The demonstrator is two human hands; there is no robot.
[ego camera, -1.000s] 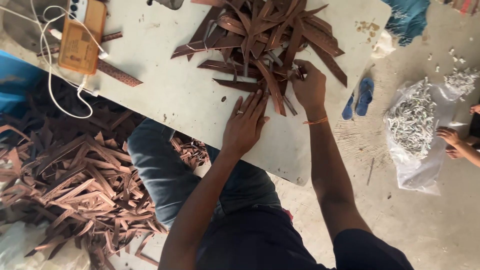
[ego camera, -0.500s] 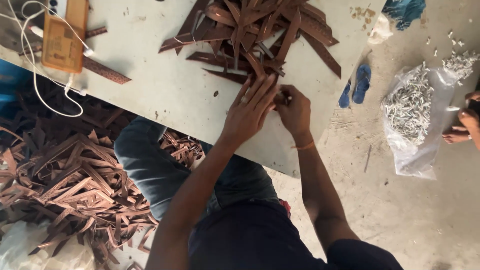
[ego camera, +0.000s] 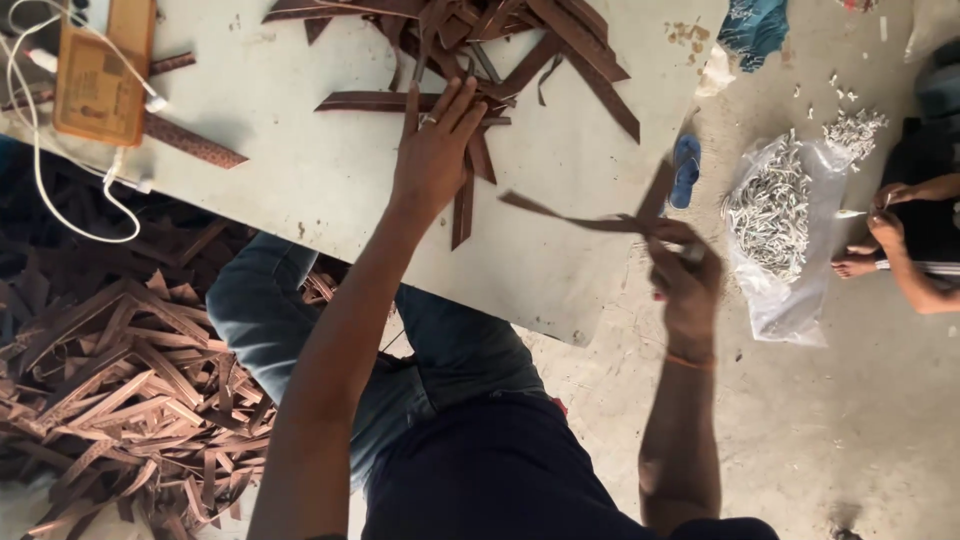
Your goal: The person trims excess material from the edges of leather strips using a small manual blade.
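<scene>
A pile of brown leather strips (ego camera: 470, 40) lies on the pale table (ego camera: 300, 160). My left hand (ego camera: 435, 150) rests flat on strips at the pile's near edge, fingers spread. My right hand (ego camera: 685, 270) is off the table's right edge, closed on brown strips (ego camera: 590, 218) that stick out to the left and upward over the table corner. I cannot tell whether it is one strip or two.
A tan device (ego camera: 100, 75) with white cables sits at the table's left end. A heap of brown strips (ego camera: 110, 390) covers the floor at left. At right, a clear bag of small white pieces (ego camera: 775, 215), a blue sandal (ego camera: 686, 168) and another person's hands (ego camera: 885, 215).
My right hand has pulled away from the pile to the right, off the table edge, carrying strips. My left hand stays on the pile.
</scene>
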